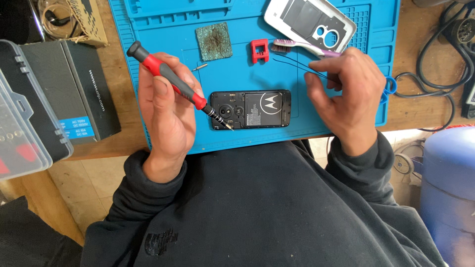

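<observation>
Bench: blue silicone mat [148, 99] on a wooden table, so tiny parts stay put
Phone: opened phone [250, 109], back off, lies flat at the mat's near edge, right in front of you
Left hand: your left hand [166, 106] has its fingers wrapped round a red-and-black screwdriver [173, 81], tip touching the phone's lower left corner
Right hand: your right hand [349, 91] is pinching thin black tweezers [297, 64], tips hovering over the mat, handy
Further back: red block [260, 51], green pad [213, 41], toothbrush [302, 47], white back cover [309, 22] parked clear of the work
</observation>
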